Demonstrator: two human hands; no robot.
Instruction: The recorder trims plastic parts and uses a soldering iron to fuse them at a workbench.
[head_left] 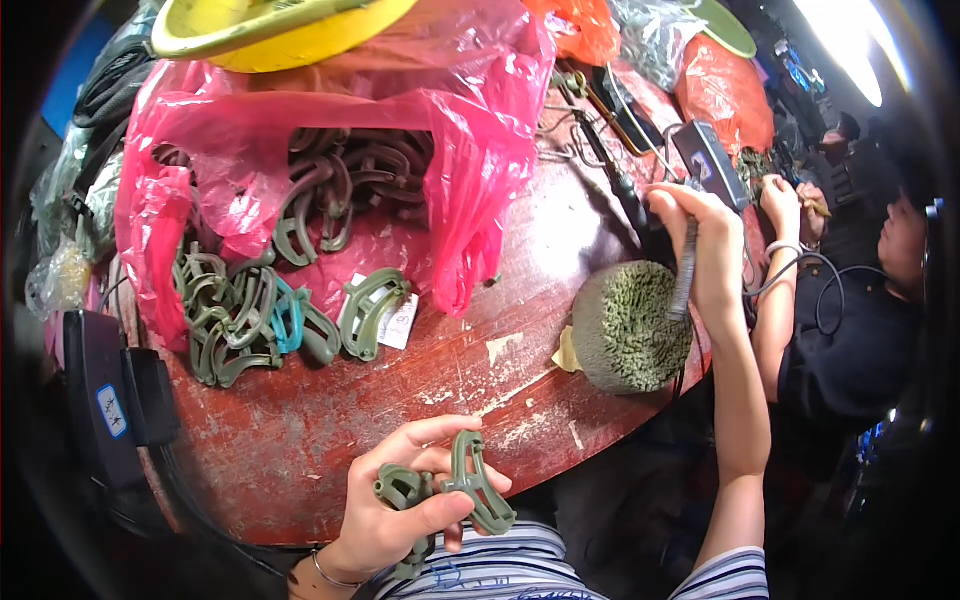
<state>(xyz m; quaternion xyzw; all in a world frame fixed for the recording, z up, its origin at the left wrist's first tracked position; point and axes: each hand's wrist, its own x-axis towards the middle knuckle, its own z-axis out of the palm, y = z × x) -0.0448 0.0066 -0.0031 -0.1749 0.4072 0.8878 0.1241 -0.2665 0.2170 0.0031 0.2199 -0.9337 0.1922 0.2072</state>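
My left hand (pixel 405 500), low in front of me, is closed around several olive-green curved, slotted pieces. One slotted piece (pixel 480 485) stands up between thumb and fingers, and a second green piece (pixel 402 486) sits deeper in the palm. At the right, my right hand (pixel 712 235) is closed with its fingers together on a grey ribbed rod-like thing (pixel 684 275), whose far end is hidden by the fingers. Below that rod stands a round green block (pixel 635 328) with a rough, bristly top. More green curved pieces (pixel 235 315) lie heaped at the left, a turquoise one (pixel 289 318) among them.
A pink plastic bag (pixel 480 150) with darker pieces inside stands behind the heap, a yellow basin (pixel 300 40) above it. A black box (pixel 712 165), tools with thin cords (pixel 605 160) and orange bags (pixel 725 95) lie far right. Another person (pixel 850 330) sits at the right.
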